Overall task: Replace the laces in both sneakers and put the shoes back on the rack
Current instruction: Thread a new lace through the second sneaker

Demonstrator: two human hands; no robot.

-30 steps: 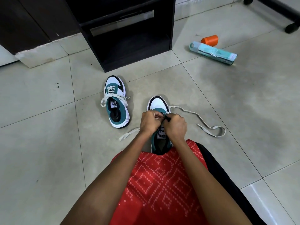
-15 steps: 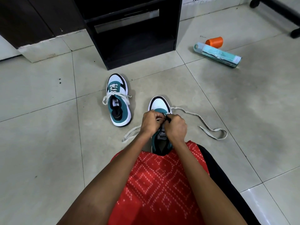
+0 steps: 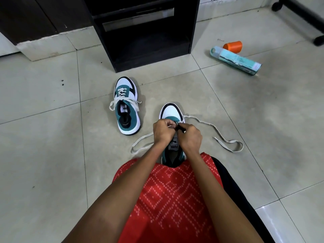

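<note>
Two white, teal and black sneakers stand on the tiled floor. The far sneaker (image 3: 126, 109) is laced with a cream lace. The near sneaker (image 3: 171, 114) points away from me, its heel hidden by my red-clad knee. Its cream lace (image 3: 228, 142) trails loose on the floor to the right, and another stretch lies to the left. Both hands meet over its front eyelets. My left hand (image 3: 164, 131) pinches the lace there. My right hand (image 3: 190, 137) grips a thin black stick (image 3: 180, 128) whose tip touches the same spot.
A black open shelf unit (image 3: 150, 50) stands on the floor just beyond the shoes. At the right lie a teal tube-shaped pack (image 3: 235, 60) and an orange cup (image 3: 233, 46). A black chair base (image 3: 301, 13) is at the top right.
Both hands stay at the same eyelets on the near sneaker with only small finger movement. The view has shifted slightly; the shoes and lace lie as before.
</note>
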